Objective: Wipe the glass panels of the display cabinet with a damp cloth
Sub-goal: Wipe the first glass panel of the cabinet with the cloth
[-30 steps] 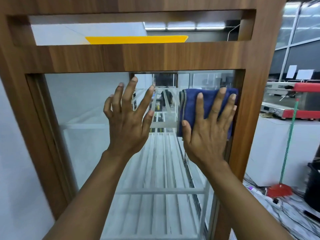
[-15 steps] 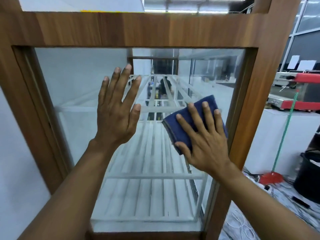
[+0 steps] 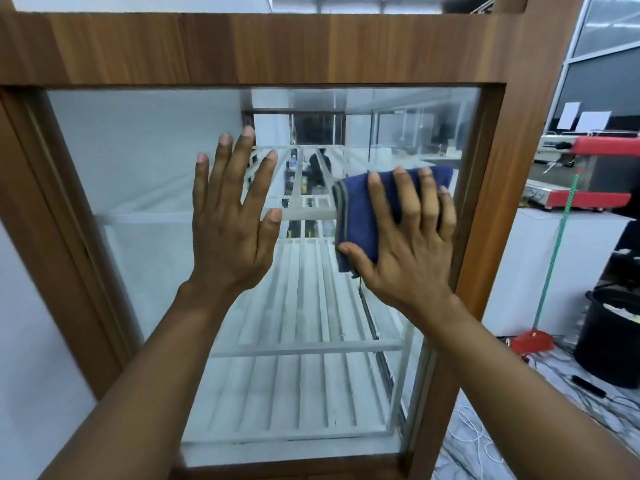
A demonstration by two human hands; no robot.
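Observation:
A glass panel (image 3: 145,161) fills the wooden frame (image 3: 263,46) of the display cabinet in front of me. My left hand (image 3: 232,223) lies flat on the glass near its middle, fingers spread, holding nothing. My right hand (image 3: 405,244) presses a folded dark blue cloth (image 3: 356,216) flat against the right side of the glass, close to the frame's right post. Most of the cloth is under my fingers; its left edge and top right corner show. White slatted shelves (image 3: 301,344) are visible through the glass.
Right of the cabinet stands a white counter (image 3: 568,271) with a red machine (image 3: 595,174) on it. A green pole with a red base (image 3: 554,258) leans there, beside a black bin (image 3: 609,344). Cables (image 3: 478,441) lie on the floor. A white wall is at left.
My right hand slid the cloth down from the panel's top right corner, then back right towards the frame post. My left hand stayed flat on the glass. The view tilted downward.

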